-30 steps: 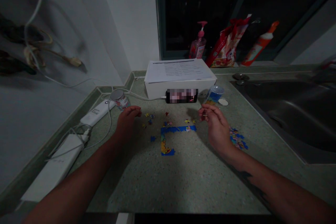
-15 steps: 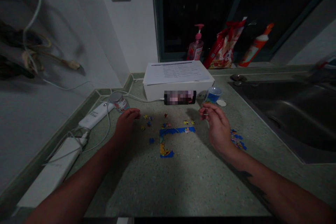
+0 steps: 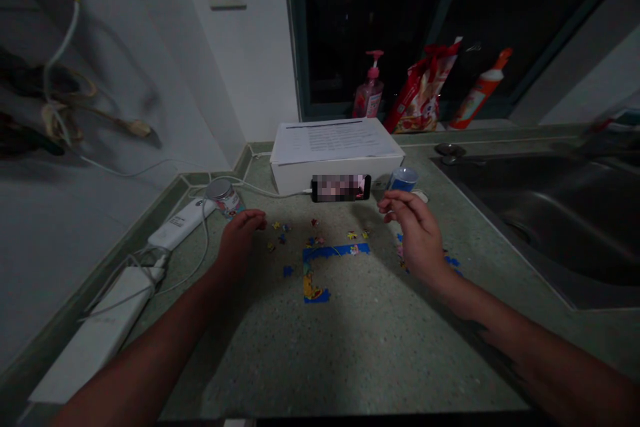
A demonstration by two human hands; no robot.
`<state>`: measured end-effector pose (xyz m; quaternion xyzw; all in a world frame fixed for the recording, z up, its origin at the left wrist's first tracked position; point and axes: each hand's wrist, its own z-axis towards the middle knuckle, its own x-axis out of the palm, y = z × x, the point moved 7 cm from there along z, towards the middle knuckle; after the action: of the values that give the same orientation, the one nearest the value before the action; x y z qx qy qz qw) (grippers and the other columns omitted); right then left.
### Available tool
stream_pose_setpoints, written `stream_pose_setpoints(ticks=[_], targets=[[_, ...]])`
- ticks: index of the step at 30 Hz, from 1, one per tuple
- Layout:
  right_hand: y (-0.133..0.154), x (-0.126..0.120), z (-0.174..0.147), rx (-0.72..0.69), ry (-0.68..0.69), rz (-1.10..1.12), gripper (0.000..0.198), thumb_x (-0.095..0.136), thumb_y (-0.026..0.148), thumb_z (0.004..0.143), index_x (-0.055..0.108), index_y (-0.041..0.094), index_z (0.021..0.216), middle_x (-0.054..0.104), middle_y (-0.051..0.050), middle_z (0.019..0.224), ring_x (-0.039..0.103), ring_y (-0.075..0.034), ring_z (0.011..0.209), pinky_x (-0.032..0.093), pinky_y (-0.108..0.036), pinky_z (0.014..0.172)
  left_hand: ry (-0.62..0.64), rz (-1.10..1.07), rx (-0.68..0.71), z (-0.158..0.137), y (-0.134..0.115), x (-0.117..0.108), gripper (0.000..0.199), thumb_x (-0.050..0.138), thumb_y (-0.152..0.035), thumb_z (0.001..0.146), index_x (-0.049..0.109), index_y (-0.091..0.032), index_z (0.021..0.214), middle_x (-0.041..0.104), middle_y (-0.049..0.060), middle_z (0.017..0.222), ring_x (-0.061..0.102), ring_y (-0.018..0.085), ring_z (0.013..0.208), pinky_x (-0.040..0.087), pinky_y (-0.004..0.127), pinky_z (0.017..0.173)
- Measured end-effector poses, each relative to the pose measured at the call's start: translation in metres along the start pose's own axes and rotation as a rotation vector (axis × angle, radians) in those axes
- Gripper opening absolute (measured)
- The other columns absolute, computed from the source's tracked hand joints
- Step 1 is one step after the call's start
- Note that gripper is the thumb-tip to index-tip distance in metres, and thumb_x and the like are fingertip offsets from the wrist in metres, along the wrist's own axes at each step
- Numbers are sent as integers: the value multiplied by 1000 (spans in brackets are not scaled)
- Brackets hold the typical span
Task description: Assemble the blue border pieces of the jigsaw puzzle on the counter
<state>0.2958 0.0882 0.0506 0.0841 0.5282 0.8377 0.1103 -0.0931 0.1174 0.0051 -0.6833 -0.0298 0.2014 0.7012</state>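
My left hand hovers at the left of the loose jigsaw puzzle pieces, its fingers curled together. Whatever may be in those fingers is too small to make out. On the right, my right hand is raised over the counter, fingers loosely bent and apart, with nothing visible in them. Between the hands lies a partly joined puzzle, a blue-edged strip along the top and left with a short bottom corner. One blue piece lies left of it. More pieces lie partly hidden under my right hand.
A phone on a cable leans against a white box. A blue tin stands behind my right hand, a lidded jar behind my left. White power strips line the left wall; a sink is at right.
My right hand has shifted slightly and its fingers have loosened; puzzle pieces now show on its left side. My left hand and the joined puzzle stay about the same. The view has tilted slightly.
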Motion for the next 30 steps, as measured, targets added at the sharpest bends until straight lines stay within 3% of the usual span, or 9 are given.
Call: stream_pose_setpoints(ticks=[7, 15, 22, 30], targets=[[-18, -5, -16, 23, -23, -2, 16, 68, 38, 102, 78, 29, 110, 78, -3, 97, 71, -21, 86, 58, -38, 76, 0, 47, -8, 0, -1, -1, 29, 69, -49, 73, 74, -24, 87, 76, 4, 82, 73, 29, 88, 56, 40, 87], [-6, -8, -24, -17, -25, -30, 15, 66, 36, 106, 78, 31, 113, 78, -3, 99, 71, -21, 84, 60, -38, 75, -1, 17, -20, 4, 10, -1, 34, 70, -51, 71, 74, -23, 89, 75, 3, 81, 71, 26, 87, 54, 38, 87], [-6, -7, -25, -23, -15, -21, 15, 65, 34, 105, 78, 31, 113, 79, -3, 98, 71, -21, 83, 60, -38, 74, 13, 53, -20, 1, 4, 0, 38, 69, -53, 71, 74, -22, 91, 75, 4, 83, 70, 27, 87, 54, 38, 86], [-6, -6, -25, -13, -13, -33, 17, 67, 38, 105, 79, 29, 113, 79, -4, 98, 72, -22, 86, 60, -38, 75, 12, 36, -13, -1, -2, 1, 28, 69, -47, 73, 73, -24, 87, 76, 3, 81, 72, 28, 88, 56, 39, 90]])
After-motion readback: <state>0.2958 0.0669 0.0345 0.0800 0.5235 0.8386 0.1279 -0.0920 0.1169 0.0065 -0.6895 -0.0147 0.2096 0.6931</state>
